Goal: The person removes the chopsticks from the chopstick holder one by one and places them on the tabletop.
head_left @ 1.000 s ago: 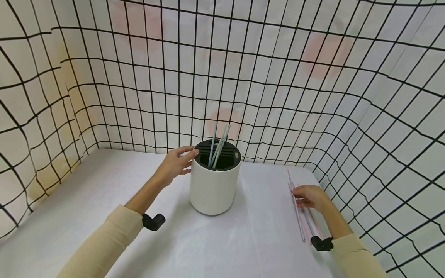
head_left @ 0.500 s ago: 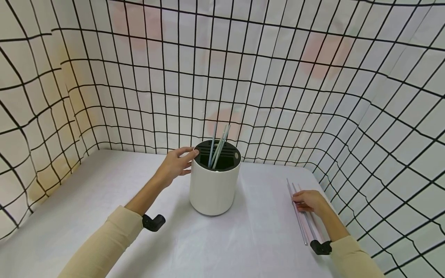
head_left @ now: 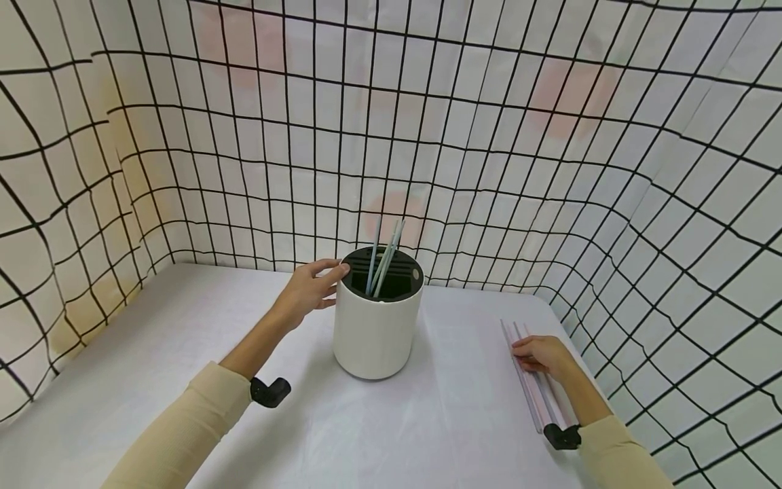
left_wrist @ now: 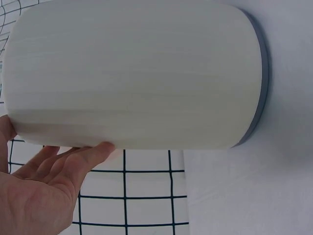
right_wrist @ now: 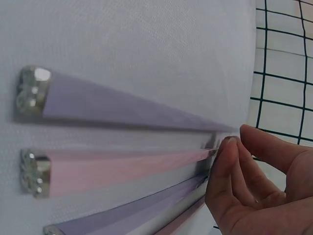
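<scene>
Drawn a little toward six o'clock over the last second: the right hand (head_left: 546, 354) and the leftmost purple chopstick (right_wrist: 98, 100).

That hand's thumb and fingertips pinch the chopstick near its far end on the table (head_left: 470, 435), about four o'clock from the white cylindrical holder (head_left: 375, 333); a pink chopstick (right_wrist: 107, 171) and a second purple chopstick (right_wrist: 127, 208) lie just beside it, silver ornamented ends toward six. At the holder's ten o'clock, the left hand (head_left: 311, 288) is clamped on the rim and side, unmoved. Pale blue and green chopsticks (head_left: 387, 261) stand tilted in its black slotted top (head_left: 406, 263).
</scene>
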{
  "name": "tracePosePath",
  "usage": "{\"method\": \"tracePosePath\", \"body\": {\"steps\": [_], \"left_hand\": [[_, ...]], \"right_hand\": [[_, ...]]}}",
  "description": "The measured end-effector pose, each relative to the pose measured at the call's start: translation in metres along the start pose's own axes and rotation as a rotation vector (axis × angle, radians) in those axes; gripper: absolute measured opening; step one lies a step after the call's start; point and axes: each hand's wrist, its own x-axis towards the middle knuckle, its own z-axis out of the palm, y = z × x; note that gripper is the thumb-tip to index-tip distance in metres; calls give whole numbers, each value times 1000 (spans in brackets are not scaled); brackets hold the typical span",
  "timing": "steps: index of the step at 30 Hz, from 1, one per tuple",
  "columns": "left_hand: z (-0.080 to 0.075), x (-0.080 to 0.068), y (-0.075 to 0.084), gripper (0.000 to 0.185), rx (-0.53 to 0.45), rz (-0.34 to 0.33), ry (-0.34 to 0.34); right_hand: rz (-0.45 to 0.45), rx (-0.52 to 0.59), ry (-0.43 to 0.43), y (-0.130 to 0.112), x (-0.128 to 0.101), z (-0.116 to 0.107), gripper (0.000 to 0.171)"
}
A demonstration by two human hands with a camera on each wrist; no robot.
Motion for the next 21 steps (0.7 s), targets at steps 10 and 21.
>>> {"method": "tracePosePath", "body": {"steps": [10, 21], "left_hand": [[-1, 0, 0, 62, 6, -8, 5], [-1, 0, -1, 63, -5, 3, -8]], "right_hand": [[-103, -41, 53, -25, -4, 3, 38], [-272, 13, 28, -127, -31, 39, 36]]}}
